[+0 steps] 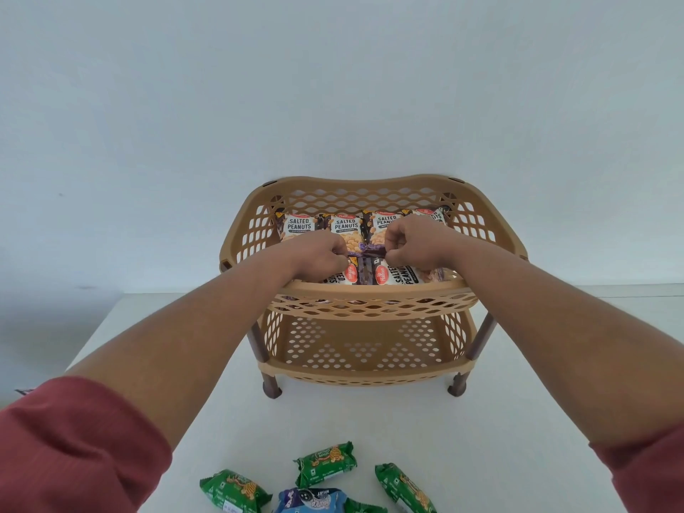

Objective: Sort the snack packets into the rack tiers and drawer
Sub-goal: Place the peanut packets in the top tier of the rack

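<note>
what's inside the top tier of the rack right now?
The top tier holds salted peanut packets: a back row upright and more lying in front. Left hand and right hand pinch one packet's edge and cover parts of several, so an exact count isn't possible.

The rack (370, 301) looks like moulded tan plastic, smooth with a dull sheen, its walls and floors pierced in a lattice; its legs (258, 342) are darker brown plastic. The peanut packets (299, 225) are glossy printed film, crinkled at the sealed ends. The green packets (325, 462) and the blue packet (314, 501) have the same shiny foil-like wrap. The worktop (499, 420) is white, matt and smooth. The sleeves (74, 449) are red, matt knitted cloth.
</note>
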The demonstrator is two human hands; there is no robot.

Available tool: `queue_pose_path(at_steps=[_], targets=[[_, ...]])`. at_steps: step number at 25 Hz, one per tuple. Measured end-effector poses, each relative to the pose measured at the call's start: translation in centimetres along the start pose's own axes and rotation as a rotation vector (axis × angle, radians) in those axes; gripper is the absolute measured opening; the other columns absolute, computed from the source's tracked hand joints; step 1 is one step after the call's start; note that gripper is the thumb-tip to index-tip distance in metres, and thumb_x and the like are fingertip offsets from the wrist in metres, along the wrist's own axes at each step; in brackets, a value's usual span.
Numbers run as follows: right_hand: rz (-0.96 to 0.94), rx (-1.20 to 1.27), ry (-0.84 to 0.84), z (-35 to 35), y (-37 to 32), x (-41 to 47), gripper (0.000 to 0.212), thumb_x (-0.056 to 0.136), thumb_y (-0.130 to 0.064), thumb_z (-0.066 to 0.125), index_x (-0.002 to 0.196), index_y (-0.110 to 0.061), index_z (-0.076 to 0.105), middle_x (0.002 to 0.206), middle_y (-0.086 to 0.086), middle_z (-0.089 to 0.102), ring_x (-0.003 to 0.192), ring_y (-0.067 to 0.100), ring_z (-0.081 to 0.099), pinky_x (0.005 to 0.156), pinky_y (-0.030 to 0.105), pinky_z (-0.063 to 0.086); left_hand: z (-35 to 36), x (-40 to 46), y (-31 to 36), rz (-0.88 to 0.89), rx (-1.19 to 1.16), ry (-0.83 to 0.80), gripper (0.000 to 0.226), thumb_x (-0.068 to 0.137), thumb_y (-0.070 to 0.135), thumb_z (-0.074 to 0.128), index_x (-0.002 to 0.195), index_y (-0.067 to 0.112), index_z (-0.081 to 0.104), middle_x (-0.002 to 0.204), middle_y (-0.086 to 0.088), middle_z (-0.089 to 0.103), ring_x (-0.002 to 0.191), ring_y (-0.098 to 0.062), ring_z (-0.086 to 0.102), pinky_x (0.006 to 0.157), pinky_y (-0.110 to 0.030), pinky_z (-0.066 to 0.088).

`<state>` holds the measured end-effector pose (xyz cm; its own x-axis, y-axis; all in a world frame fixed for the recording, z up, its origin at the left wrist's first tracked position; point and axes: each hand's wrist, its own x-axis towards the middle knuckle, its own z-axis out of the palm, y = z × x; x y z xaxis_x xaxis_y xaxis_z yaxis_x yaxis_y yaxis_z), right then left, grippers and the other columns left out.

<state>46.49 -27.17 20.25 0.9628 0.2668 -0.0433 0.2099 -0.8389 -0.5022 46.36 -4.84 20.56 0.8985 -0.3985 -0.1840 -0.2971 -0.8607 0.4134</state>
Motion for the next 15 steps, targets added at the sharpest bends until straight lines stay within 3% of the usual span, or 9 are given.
queue_pose_path(at_steps=[3, 7, 11, 15], targets=[[-0.031, 0.002, 0.064, -0.1, 0.0, 0.0, 0.009, 0.085, -0.021, 0.075, 0.082, -0.015, 0.068, 0.072, -0.002, 0.066, 0.062, 0.013, 0.058, 0.058, 0.029, 0.049, 0.0, 0.0, 0.0, -0.003, -0.024, 0.026, 0.026, 0.101, 0.029, 0.054, 0.122, 0.019, 0.065, 0.108, 0.002, 0.059, 0.086, -0.011, 0.056, 0.075, -0.031, 0.046], [-0.069, 0.024, 0.125, -0.2, 0.0, 0.0, 0.008, 0.085, -0.020, 0.071, 0.080, -0.014, 0.067, 0.069, -0.003, 0.064, 0.060, 0.011, 0.055, 0.057, 0.027, 0.046, -0.2, -0.1, -0.1, 0.026, -0.025, 0.086, 0.020, 0.100, 0.026, 0.053, 0.113, 0.020, 0.066, 0.105, 0.003, 0.061, 0.088, -0.015, 0.060, 0.072, -0.031, 0.048], [-0.103, 0.037, 0.204, -0.5, -0.1, -0.3, 0.009, 0.086, -0.021, 0.065, 0.079, -0.017, 0.066, 0.065, -0.001, 0.066, 0.055, 0.013, 0.054, 0.059, 0.034, 0.050, -0.5, -0.8, 0.3, 0.061, -0.052, 0.207, 0.015, 0.096, 0.021, 0.055, 0.103, 0.019, 0.068, 0.107, 0.000, 0.067, 0.096, -0.020, 0.063, 0.088, -0.042, 0.055], [-0.153, 0.000, 0.334, -0.9, -0.7, -1.0, 0.012, 0.088, -0.029, 0.058, 0.080, -0.026, 0.067, 0.069, -0.009, 0.066, 0.059, 0.010, 0.057, 0.059, 0.031, 0.048, -1.6, -2.3, 0.9, 0.111, 0.048, 0.411, 0.025, 0.098, 0.027, 0.052, 0.116, 0.019, 0.068, 0.116, 0.001, 0.066, 0.100, -0.020, 0.062, 0.090, -0.042, 0.053]])
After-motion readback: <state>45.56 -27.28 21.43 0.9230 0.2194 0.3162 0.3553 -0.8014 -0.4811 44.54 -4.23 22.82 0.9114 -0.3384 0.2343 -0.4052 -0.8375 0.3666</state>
